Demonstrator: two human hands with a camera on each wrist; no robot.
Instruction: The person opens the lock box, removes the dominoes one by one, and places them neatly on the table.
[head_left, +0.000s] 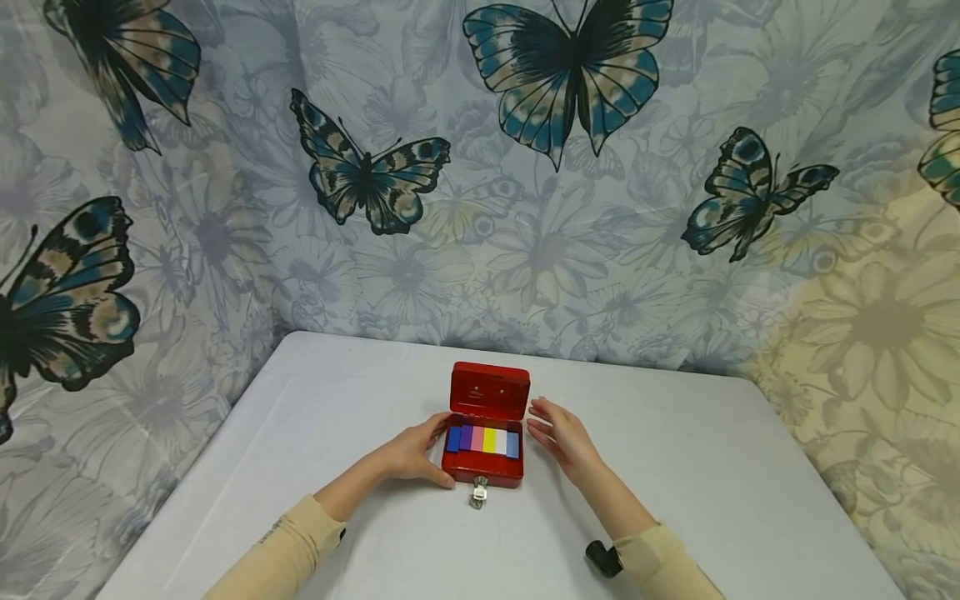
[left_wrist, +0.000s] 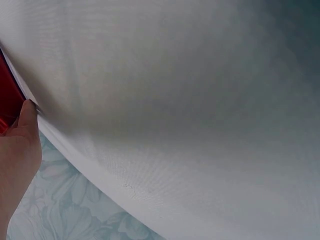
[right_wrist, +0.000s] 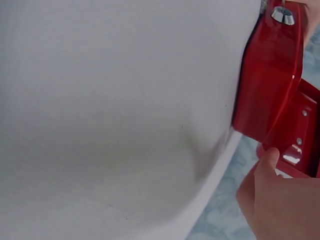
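bearing a red box (head_left: 489, 463), the white table (head_left: 690, 450) fronts patterned walls (head_left: 510, 292).

left wrist: red box (left_wrist: 9, 95) cut off left | head: left sleeve (head_left: 281, 546) cut off below

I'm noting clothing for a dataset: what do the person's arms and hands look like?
The left hand and right hand wear no gloves. The left sleeve and right sleeve are beige, ending short of the wrists. The left one bears a dark marking, too small to read. A black piece shows beside the right one's edge.
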